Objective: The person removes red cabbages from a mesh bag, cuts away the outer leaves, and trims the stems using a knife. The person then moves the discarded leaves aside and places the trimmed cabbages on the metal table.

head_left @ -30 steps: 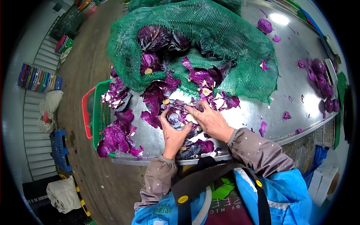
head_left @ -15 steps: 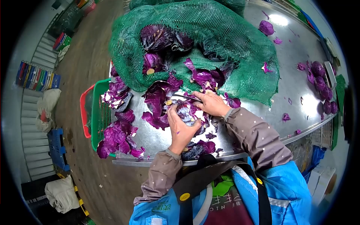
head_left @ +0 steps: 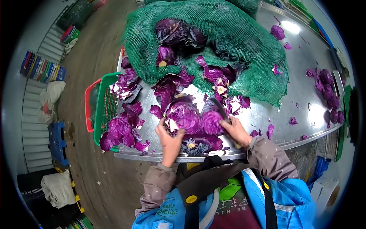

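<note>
On the metal table [head_left: 301, 97], a purple cabbage [head_left: 185, 118] with loosened outer leaves lies in front of me. My left hand [head_left: 169, 139] is at its left side, fingers curved against a leaf with a white rib. My right hand [head_left: 235, 131] is closed round the handle of a knife [head_left: 219, 108], whose dark curved blade points up and left. Just left of the right hand sits a smaller, smooth cabbage piece [head_left: 212, 123]. A cut stem end shows on a cabbage [head_left: 198, 145] near the table's front edge.
A green mesh bag [head_left: 251, 42] holding cabbages covers the table's back. Loose leaves [head_left: 124, 128] lie at the left beside a green basket [head_left: 100, 110] and a red basket [head_left: 88, 124]. Trimmed cabbages [head_left: 327, 89] are grouped at the far right.
My hands have moved apart, the right one rightward and down with the knife. The cabbage that was largely covered by them now shows, with the smaller piece beside it. The view has shifted slightly.
</note>
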A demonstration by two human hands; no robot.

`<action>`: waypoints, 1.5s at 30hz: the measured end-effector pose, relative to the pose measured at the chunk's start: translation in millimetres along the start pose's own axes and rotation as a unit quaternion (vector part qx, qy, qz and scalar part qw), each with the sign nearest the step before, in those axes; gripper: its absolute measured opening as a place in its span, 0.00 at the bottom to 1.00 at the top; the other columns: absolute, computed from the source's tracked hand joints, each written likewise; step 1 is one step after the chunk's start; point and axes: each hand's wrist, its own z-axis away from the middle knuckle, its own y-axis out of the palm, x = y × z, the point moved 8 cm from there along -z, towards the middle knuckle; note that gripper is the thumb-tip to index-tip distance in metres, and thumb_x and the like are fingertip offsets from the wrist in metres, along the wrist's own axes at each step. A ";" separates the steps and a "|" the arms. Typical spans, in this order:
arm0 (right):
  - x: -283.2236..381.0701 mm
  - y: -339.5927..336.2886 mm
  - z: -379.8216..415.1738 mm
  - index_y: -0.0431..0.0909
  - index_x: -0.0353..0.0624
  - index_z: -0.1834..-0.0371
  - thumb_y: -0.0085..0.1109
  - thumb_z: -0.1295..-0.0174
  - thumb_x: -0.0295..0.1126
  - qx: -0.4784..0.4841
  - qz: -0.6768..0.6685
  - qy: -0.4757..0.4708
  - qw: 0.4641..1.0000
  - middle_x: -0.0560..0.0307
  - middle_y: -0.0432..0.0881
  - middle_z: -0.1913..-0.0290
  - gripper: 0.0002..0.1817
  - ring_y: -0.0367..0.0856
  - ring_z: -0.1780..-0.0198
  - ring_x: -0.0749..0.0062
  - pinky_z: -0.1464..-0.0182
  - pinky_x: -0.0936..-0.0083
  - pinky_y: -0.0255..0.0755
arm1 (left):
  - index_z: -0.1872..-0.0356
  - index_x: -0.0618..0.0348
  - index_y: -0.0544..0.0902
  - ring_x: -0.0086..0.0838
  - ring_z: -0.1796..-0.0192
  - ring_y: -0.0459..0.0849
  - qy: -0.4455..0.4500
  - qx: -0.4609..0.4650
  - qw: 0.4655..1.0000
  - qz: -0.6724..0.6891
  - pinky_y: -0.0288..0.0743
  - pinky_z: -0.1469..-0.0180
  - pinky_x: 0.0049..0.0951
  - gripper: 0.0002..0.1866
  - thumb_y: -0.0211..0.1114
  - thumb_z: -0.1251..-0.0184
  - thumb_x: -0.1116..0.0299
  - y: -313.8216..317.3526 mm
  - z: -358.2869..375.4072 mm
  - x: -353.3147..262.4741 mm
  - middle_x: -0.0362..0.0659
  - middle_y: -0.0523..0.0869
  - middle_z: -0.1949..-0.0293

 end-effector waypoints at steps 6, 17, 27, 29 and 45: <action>25.8 -37.4 8.3 0.70 0.35 0.44 0.57 0.35 0.39 -0.117 0.169 -0.106 0.973 0.47 0.81 0.64 0.22 0.81 0.61 0.61 0.57 0.66 0.74 | 0.34 0.66 0.58 0.48 0.37 0.63 0.127 -0.004 0.991 -0.026 0.58 0.34 0.43 0.47 0.75 0.54 0.63 21.7 2.1 -43.2 0.56 0.61 0.40; 117.1 22.9 8.3 0.70 0.59 0.36 0.51 0.34 0.36 -0.119 0.383 -0.323 0.857 0.41 0.71 0.45 0.21 0.82 0.67 0.48 0.70 0.58 0.78 | 0.37 0.68 0.60 0.51 0.36 0.61 0.226 -0.011 0.968 -0.106 0.57 0.36 0.49 0.47 0.76 0.60 0.64 52.7 -1.4 -83.8 0.55 0.66 0.39; 99.8 9.3 -61.9 0.73 0.52 0.41 0.46 0.33 0.37 -0.087 0.406 -0.280 0.866 0.41 0.81 0.65 0.18 0.82 0.63 0.49 0.65 0.54 0.75 | 0.41 0.67 0.65 0.47 0.40 0.66 0.204 0.042 0.964 -0.167 0.62 0.42 0.47 0.41 0.73 0.58 0.60 69.9 -36.9 -89.7 0.52 0.71 0.45; 94.6 7.0 -71.1 0.73 0.52 0.42 0.46 0.33 0.37 -0.084 0.411 -0.262 0.869 0.41 0.82 0.65 0.18 0.82 0.62 0.49 0.64 0.53 0.75 | 0.41 0.67 0.65 0.47 0.40 0.66 0.209 0.050 0.962 -0.171 0.63 0.43 0.47 0.41 0.73 0.58 0.60 69.9 -37.2 -92.5 0.53 0.71 0.45; 122.0 -4.5 -2.2 0.65 0.57 0.35 0.51 0.35 0.33 -0.108 0.360 -0.353 0.857 0.44 0.73 0.44 0.23 0.81 0.60 0.47 0.62 0.59 0.78 | 0.31 0.67 0.52 0.50 0.36 0.65 0.107 0.070 0.988 0.082 0.61 0.34 0.42 0.56 0.80 0.59 0.62 30.5 -10.5 -34.7 0.60 0.64 0.38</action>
